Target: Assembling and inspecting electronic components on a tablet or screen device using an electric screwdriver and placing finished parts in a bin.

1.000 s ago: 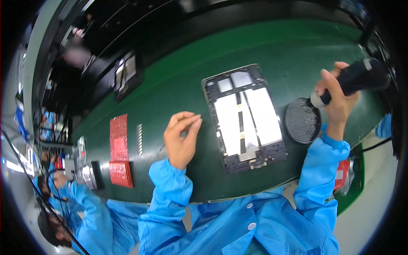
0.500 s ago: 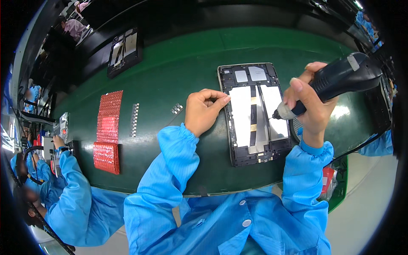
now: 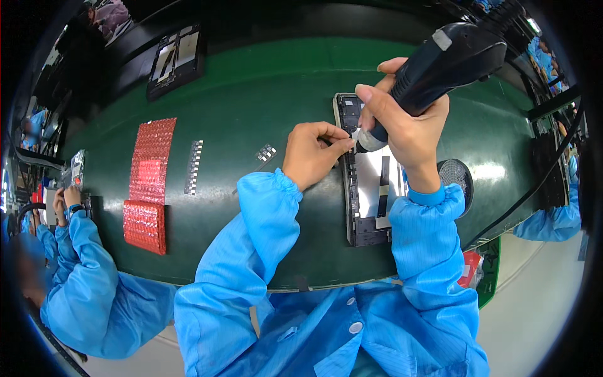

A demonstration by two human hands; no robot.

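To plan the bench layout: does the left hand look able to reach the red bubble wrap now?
Probably yes: between the left hand and the red bubble wrap, only low things like the black-and-white strip lie on the table.

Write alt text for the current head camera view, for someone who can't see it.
A person in blue sleeves holds a black power screwdriver in the right hand, its tip beside the left hand near the left edge of an opened tablet. Red bubble wrap lies to the left on the green table, with a round dark dish to the right.
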